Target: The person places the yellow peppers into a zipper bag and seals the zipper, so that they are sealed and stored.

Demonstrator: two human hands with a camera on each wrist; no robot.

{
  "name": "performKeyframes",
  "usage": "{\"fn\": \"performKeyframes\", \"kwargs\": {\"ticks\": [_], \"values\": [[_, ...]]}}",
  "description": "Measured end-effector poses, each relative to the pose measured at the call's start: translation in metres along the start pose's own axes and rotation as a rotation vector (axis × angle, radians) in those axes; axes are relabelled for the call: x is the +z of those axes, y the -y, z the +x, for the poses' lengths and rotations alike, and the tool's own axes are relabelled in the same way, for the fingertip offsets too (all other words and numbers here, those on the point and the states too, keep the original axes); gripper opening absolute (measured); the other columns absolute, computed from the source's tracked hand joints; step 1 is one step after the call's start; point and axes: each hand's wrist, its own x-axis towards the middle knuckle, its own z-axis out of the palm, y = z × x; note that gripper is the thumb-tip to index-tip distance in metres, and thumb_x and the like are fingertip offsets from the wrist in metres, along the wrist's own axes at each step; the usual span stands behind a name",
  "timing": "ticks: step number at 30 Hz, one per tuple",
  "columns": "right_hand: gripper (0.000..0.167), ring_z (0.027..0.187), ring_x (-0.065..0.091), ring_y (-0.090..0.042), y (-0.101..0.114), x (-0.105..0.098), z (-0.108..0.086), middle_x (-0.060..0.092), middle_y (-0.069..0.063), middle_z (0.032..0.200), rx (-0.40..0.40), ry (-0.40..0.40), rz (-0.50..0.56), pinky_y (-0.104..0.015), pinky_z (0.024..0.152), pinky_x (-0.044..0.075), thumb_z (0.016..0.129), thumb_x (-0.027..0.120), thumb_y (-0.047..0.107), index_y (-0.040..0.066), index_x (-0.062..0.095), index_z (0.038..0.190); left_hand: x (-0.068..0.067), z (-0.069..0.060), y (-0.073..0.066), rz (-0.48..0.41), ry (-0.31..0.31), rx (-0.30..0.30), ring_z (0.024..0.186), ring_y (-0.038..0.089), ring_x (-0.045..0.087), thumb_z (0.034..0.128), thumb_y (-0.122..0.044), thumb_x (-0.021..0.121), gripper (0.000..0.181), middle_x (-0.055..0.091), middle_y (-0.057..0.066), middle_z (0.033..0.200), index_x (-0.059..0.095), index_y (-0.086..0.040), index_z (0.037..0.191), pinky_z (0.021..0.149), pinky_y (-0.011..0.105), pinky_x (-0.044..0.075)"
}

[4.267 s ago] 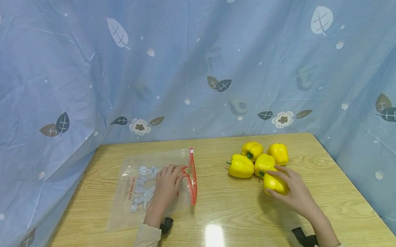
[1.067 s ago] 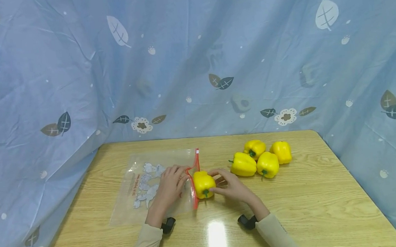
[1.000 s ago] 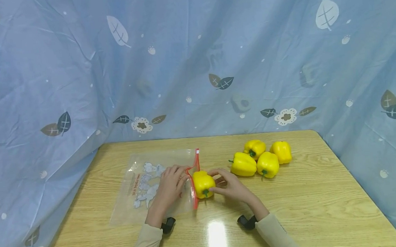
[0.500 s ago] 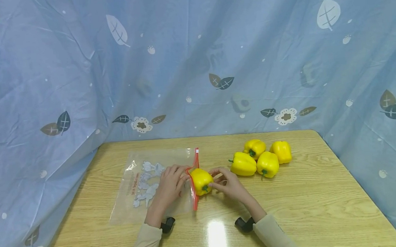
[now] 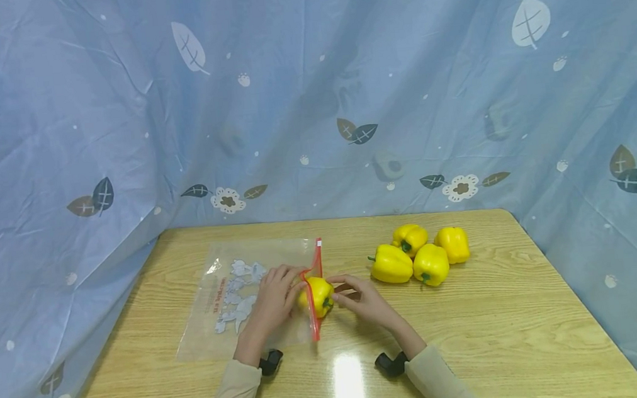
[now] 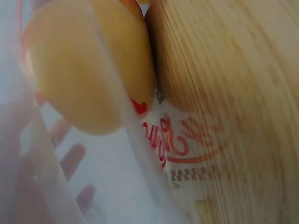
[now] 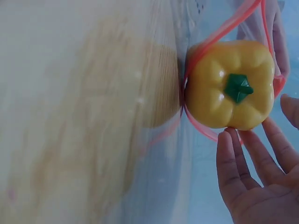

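Observation:
A clear zip bag [image 5: 199, 326] with a red zip edge [image 5: 315, 329] lies on the table, its mouth facing right. My left hand [image 5: 275, 297] holds the upper layer at the mouth and keeps it raised. A yellow bell pepper [image 5: 322, 296] is partly inside, its green stem [image 7: 239, 88] pointing outward; in the left wrist view the pepper [image 6: 88, 70] shows through the film. My right hand [image 5: 364, 299] is at the pepper's outer end. In the right wrist view its fairly straight fingers [image 7: 261, 156] touch the pepper, with the thumb [image 7: 292, 109] apart from it.
Several more yellow bell peppers [image 5: 431, 265] sit grouped at the back right of the wooden table [image 5: 512, 334]. A blue patterned curtain [image 5: 287, 100] hangs behind and along both sides.
My right hand has carried a pepper from the group leftward to the bag and pushed it partly through the mouth. Its stem has swung outward. My left hand has stayed at the bag's edge.

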Motion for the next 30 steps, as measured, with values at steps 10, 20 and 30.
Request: {"fn": "performKeyframes", "kwargs": {"ticks": [10, 20, 30], "values": [[0.039, 0.119, 0.048, -0.042, 0.0, 0.008, 0.0, 0.046, -0.024, 0.131, -0.05, 0.067, 0.108, -0.029, 0.094, 0.046, 0.093, 0.053, 0.002, -0.006, 0.045, 0.13, 0.002, -0.001, -0.004, 0.003, 0.005, 0.011, 0.102, 0.02, 0.049, 0.0959, -0.037, 0.048, 0.033, 0.056, -0.001, 0.113, 0.057, -0.024, 0.124, 0.094, 0.048, 0.036], [0.05, 0.119, 0.048, -0.041, -0.02, 0.019, 0.004, 0.035, -0.021, 0.143, -0.11, 0.109, 0.049, -0.04, 0.095, 0.045, 0.092, 0.055, 0.003, 0.001, 0.038, 0.139, 0.004, -0.001, -0.006, 0.02, -0.015, 0.013, 0.101, 0.02, 0.05, 0.0969, -0.036, 0.045, 0.035, 0.057, -0.001, 0.113, 0.056, -0.02, 0.126, 0.094, 0.049, 0.037], [0.063, 0.121, 0.046, -0.038, -0.022, 0.032, 0.003, 0.028, -0.017, 0.148, -0.057, 0.143, 0.081, -0.047, 0.096, 0.043, 0.091, 0.058, 0.008, 0.007, 0.027, 0.146, 0.005, -0.001, -0.006, 0.05, -0.048, 0.018, 0.099, 0.022, 0.05, 0.0958, -0.035, 0.048, 0.035, 0.057, 0.0, 0.111, 0.057, -0.019, 0.125, 0.092, 0.049, 0.038]]}}
